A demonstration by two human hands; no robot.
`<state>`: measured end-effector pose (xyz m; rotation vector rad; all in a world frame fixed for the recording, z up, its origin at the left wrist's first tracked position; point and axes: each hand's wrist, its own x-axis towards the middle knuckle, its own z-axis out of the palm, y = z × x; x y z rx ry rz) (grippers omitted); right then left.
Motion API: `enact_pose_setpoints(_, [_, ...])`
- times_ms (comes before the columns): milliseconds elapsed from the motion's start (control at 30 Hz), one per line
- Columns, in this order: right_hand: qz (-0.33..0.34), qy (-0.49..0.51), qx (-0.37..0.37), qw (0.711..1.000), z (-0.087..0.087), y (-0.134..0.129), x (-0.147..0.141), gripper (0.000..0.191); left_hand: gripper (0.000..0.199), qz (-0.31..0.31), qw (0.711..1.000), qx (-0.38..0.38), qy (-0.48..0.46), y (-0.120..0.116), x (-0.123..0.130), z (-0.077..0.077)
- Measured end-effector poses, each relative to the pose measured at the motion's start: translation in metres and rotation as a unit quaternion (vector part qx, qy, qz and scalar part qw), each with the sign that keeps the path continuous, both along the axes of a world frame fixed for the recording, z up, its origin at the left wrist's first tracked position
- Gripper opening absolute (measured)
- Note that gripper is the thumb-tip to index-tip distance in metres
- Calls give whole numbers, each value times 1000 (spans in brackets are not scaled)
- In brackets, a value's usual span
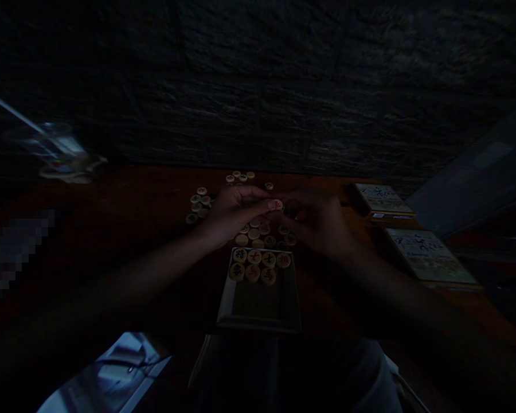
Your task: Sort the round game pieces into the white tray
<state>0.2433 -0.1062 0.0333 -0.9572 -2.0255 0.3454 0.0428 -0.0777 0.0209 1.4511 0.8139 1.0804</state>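
Note:
Between my two hands, above the table, is a round Chinese chess piece (277, 205) with a red character. My left hand (234, 209) grips it, thumb on its near edge. My right hand (320, 221) is close against it from the right, fingers bent; the dark hides what lies in them. Below stands a shallow open box (258, 310), its far end holding two rows of pieces with red and black characters, such as a black-marked piece (269, 276). Several loose pieces (253, 233) lie under my hands, partly covered by them.
More loose pieces (202, 191) are scattered on the wooden table (155, 201), back to the stone wall (258, 115). Two printed boxes (430, 255) lie at right. A clear cup (60, 146) stands at far left. The scene is very dark.

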Motion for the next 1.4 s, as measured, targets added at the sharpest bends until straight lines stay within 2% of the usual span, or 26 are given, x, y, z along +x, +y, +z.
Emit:
enact_pose_setpoints(200, [-11, -61, 101, 993, 7, -2, 1, 24, 24, 20, 1000, 15, 2, -2, 0, 5])
enact_pose_setpoints(367, [-21, -67, 90, 993, 8, -2, 0, 21, 21, 2, 1000, 0, -11, -2, -1, 4])
enact_pose_setpoints(567, [-21, -55, 97, 993, 9, -4, 0, 19, 16, -75, 990, -87, -78, -3, 0, 8])
enact_pose_setpoints(733, [-22, -69, 116, 991, 9, -4, 0, 18, 25, -52, 989, -98, -98, -3, 1, 8])
enact_pose_setpoints(867, [-26, -71, 99, 992, 10, -5, -1, 16, 29, -13, 990, -102, -93, -1, 0, 6])
enact_pose_setpoints(967, [-36, -72, 83, 993, 13, -7, -1, 15, 27, 15, 995, -76, -67, 2, -2, 4])
enact_pose_setpoints(1133, [-76, -17, -22, 997, 15, -7, 3, 18, 24, 65, 997, -34, -24, 11, -9, 3])
enact_pose_setpoints(1267, [-54, 15, -74, 996, 17, -5, 9, 20, 25, 68, 997, -34, -18, 13, -11, 5])
enact_pose_setpoints(1400, [-25, -25, -107, 994, 27, -7, 11, 19, 22, 48, 998, -23, -20, 11, -9, 5])
